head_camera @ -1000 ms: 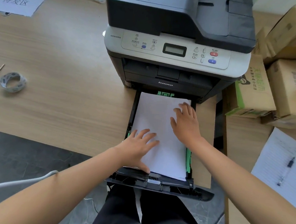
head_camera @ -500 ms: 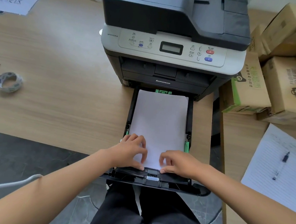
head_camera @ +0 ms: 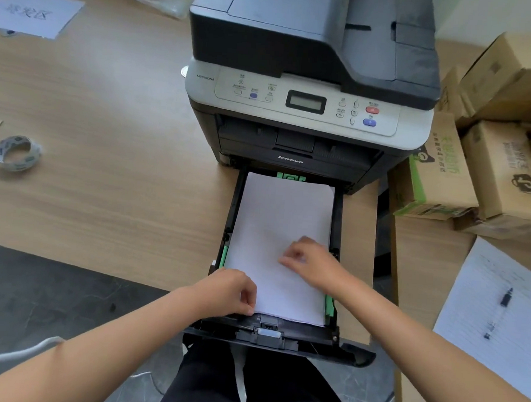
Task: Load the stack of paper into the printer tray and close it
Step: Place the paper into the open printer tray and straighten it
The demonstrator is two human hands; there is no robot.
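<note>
A grey and black printer point(head_camera: 308, 88) stands on the wooden desk. Its black paper tray point(head_camera: 280, 338) is pulled out toward me, over the desk edge. A white stack of paper point(head_camera: 281, 220) lies flat inside the tray between green guides. My left hand point(head_camera: 227, 291) rests at the stack's near left corner with fingers curled against the paper edge. My right hand point(head_camera: 310, 264) lies on top of the stack toward its right side, fingers curled and touching the top sheet. Neither hand lifts the paper.
A tape roll point(head_camera: 15, 153) and a key lie at the left on the desk point(head_camera: 105, 160). A printed sheet point(head_camera: 33, 12) is at the back left. Cardboard boxes point(head_camera: 493, 159) stand right of the printer. A lined sheet with a pen point(head_camera: 505, 298) is at the right.
My right hand has moved from the tray's front edge up onto the right side of the stack. My left hand stayed at the near left corner. The view has tilted a little.
</note>
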